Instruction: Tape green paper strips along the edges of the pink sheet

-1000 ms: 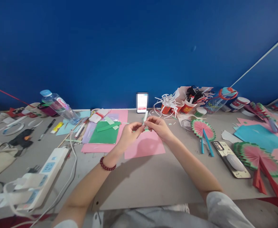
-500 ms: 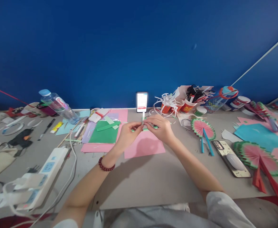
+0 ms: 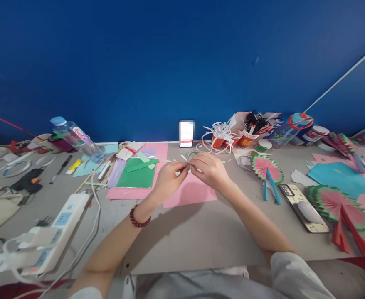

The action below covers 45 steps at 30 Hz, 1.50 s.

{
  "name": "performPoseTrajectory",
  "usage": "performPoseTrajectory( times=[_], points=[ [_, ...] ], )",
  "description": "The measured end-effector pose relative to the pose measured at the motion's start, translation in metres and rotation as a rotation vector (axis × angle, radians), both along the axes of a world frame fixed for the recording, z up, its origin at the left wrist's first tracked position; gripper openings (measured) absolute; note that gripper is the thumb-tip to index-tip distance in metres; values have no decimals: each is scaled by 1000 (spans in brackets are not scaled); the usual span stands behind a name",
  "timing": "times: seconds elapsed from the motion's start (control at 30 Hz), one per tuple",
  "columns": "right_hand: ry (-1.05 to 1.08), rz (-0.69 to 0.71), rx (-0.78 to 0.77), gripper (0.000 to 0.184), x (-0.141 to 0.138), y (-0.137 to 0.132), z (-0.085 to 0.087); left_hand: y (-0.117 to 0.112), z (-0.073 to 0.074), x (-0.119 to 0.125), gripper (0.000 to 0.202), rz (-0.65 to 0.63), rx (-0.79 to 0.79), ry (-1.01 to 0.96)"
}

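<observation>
On the tabletop [image 3: 176, 247], a pink sheet [image 3: 190, 192] is lying flat. Over its far part, the left hand [image 3: 170, 179] and right hand [image 3: 211, 168] are meeting, their fingers pinching narrowly on a pale strip [image 3: 183, 158], mostly hidden, its end projecting beyond. Farther back, a phone [image 3: 186, 134] is standing before the blue wall [image 3: 170, 62].

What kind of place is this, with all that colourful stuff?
It looks like a craft desk, maybe in a workshop or studio. You can tell from the pink-and-green paper fan, the green paper and the curly white strips sticking out of a cup.
</observation>
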State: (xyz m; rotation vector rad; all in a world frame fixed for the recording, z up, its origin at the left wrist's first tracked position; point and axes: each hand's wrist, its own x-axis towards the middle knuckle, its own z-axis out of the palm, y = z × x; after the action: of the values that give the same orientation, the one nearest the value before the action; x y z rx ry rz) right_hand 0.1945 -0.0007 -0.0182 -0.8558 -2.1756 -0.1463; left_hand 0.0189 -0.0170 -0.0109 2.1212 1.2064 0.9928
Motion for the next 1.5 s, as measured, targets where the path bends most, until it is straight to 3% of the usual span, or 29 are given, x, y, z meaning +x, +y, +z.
performPoseTrajectory(
  times=[0.2,0.53,0.83,1.03,1.2,1.3,1.4,1.5],
  points=[
    [23,-25,8,22,-3,-1,-1,-1,-1,0,24,-11,-7,9],
    [120,61,-188,19,6,3,0,-1,1,-1,25,-13,-94,-3],
    [-27,13,-20,22,2,1,0,-1,1,1,25,-25,-58,16],
    [44,-24,-58,21,-2,-1,0,-2,1,2,26,-16,-69,30],
    [302,0,-334,13,2,-1,4,-2,2,2,24,-23,-142,-66],
    [478,4,-682,9,9,4,8,-2,3,1,26,-40,-248,-151],
    [736,99,-1092,15,21,15,8,-1,6,0,26,-90,-361,-216],
    [998,133,-1320,22,36,31,3,0,9,-1,26,-133,-465,-269]
  ],
)
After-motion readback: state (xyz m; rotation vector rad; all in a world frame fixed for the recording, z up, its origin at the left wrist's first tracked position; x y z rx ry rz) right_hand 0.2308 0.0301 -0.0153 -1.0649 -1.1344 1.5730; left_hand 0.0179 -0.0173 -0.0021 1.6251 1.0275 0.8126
